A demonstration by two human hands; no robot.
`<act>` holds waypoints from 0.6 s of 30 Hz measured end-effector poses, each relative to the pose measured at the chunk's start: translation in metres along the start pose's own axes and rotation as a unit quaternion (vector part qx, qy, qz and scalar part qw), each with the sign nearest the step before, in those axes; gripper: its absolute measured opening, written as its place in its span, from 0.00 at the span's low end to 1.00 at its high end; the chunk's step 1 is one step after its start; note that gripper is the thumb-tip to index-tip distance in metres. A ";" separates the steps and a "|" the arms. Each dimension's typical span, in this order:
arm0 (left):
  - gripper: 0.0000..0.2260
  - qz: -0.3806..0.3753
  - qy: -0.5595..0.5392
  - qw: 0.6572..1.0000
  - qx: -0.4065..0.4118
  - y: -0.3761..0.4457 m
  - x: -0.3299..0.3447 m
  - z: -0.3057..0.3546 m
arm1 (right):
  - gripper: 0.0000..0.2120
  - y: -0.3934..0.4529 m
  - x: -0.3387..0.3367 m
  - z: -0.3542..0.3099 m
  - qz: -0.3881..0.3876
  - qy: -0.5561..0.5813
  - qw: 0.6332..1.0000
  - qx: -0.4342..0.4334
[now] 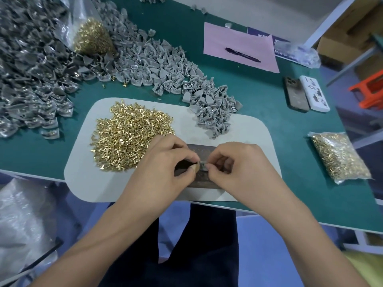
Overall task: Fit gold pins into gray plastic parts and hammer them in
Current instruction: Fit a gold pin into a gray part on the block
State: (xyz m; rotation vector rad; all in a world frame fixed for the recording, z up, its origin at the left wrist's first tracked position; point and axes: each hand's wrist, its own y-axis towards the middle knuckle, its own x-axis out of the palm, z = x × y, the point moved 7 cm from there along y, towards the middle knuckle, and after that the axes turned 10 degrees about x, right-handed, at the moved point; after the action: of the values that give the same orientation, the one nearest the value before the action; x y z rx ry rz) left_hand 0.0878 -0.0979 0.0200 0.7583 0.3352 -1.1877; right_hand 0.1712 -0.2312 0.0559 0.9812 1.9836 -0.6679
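Both hands meet over a dark metal block (pixel 204 179) on the pale mat (pixel 83 175) at the near edge of the worktop (pixel 269 104). The right hand (pixel 238 168) has a narrow grip, thumb and forefinger pinching a small gray plastic part (pixel 204 165). The left hand (pixel 163 162) pinches in from the other side, fingertips touching the same part; whether a gold pin sits between them is hidden, so I cannot tell. A dark handle-like shape shows under the left palm, too covered to name.

Just left of the grip lies the loose heap of gold pins (pixel 130 135); just beyond it, up and to the right, a small heap of gray parts (pixel 213 112). Farther beyond and left is a much larger pile of gray parts (pixel 31 79). Well to the right lies a bagged lot of pins (pixel 342 158).

The part looks light, stiff and smooth, likely to twist or slip if squeezed unevenly, so it is best held by its flat sides with the socket left open. A pin is tiny, hard and slick, prone to rolling; take it by the shank, head outward.
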 end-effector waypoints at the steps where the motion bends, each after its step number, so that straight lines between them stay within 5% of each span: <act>1: 0.07 0.001 0.001 1.000 0.000 0.000 0.000 0.000 | 0.06 0.001 0.000 -0.003 -0.011 -0.018 1.000 -0.007; 18: 0.06 -0.007 0.002 1.000 0.010 0.001 0.001 -0.001 | 0.02 -0.001 0.002 -0.027 -0.044 -0.117 0.991 -0.040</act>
State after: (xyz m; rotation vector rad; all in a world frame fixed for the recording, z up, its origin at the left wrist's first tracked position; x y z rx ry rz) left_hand 0.0890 -0.0978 0.0188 0.7768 0.3334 -1.2045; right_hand 0.1579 -0.2114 0.0686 0.7349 1.8386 -0.7129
